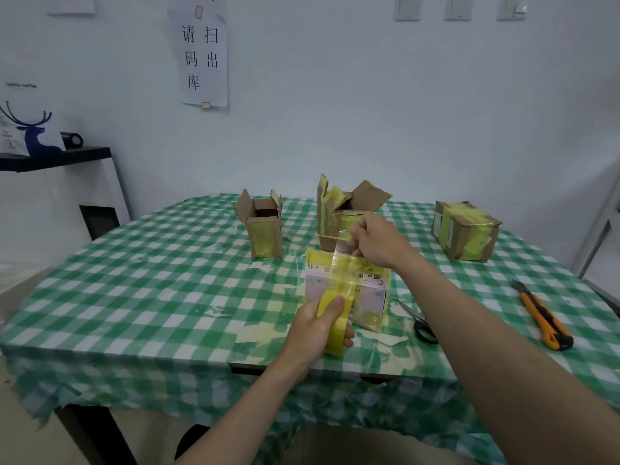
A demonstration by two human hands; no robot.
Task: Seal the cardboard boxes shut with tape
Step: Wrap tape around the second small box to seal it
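A small pink and white box [369,297], wrapped in yellowish tape, lies on the checked table in front of me. My left hand [318,327] grips the yellow tape roll [333,325] at the box's near side. My right hand [375,239] pinches the free end of the clear tape strip [342,250], stretched up from the roll over the box top. Behind stand two open cardboard boxes: one at the left [263,226] and one [339,216] partly hidden by my right hand. A taped-shut box [466,229] sits at the right.
Black-handled scissors [419,323] lie just right of the pink box. An orange utility knife [543,317] lies near the table's right edge. The green checked tablecloth [151,280] has torn patches. A white cabinet [57,203] stands at the left.
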